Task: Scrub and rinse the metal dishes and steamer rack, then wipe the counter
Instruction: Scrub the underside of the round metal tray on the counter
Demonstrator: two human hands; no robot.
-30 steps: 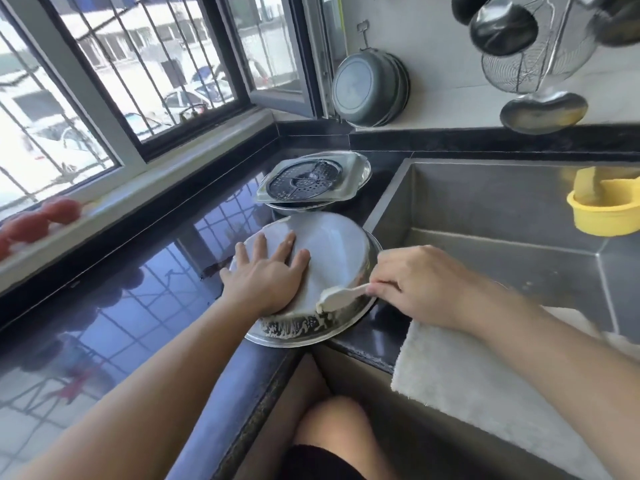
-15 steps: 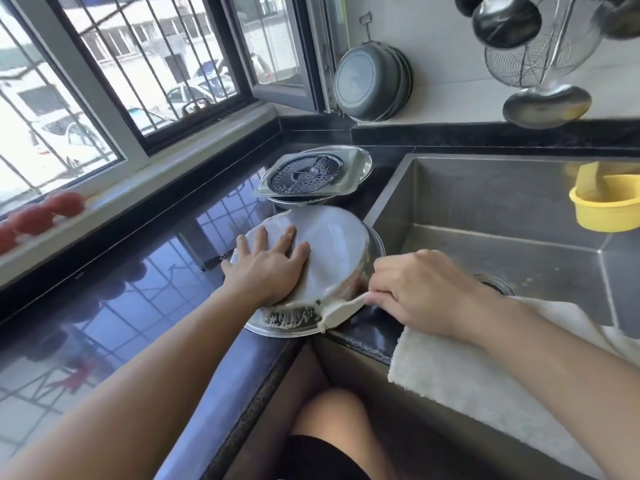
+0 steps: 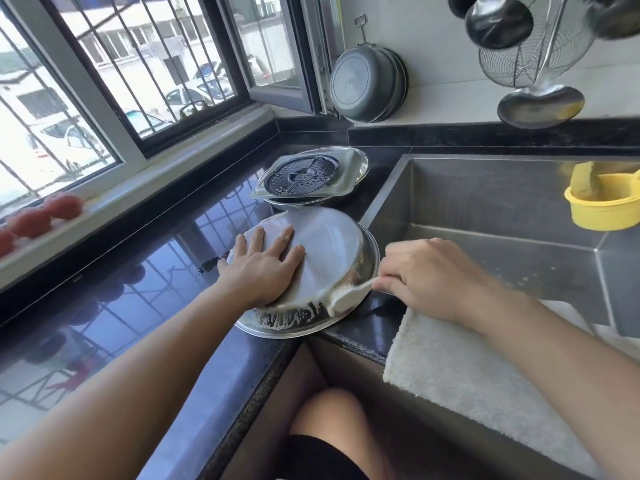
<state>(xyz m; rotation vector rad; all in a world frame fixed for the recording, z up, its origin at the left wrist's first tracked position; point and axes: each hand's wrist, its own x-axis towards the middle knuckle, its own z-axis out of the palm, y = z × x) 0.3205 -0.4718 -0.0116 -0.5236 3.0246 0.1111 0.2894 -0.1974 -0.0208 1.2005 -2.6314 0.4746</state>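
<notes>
Scrubbing step: the left hand [image 3: 263, 268] presses flat on the upturned dish [image 3: 322, 251] on the counter [image 3: 145, 306]; the right hand [image 3: 426, 275] pinches a brush [image 3: 346, 297] at the soapy rim. Next, I judge: turn the dish toward the brush.

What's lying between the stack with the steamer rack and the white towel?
In the head view, the upturned round metal dish, soapy at its rim, being scrubbed.

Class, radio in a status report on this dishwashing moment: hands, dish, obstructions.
Left hand flat, pressing the upturned round metal dish. Right hand has a grip on the white brush, scrubbing the dish's soapy rim. Nothing in the way.
</notes>
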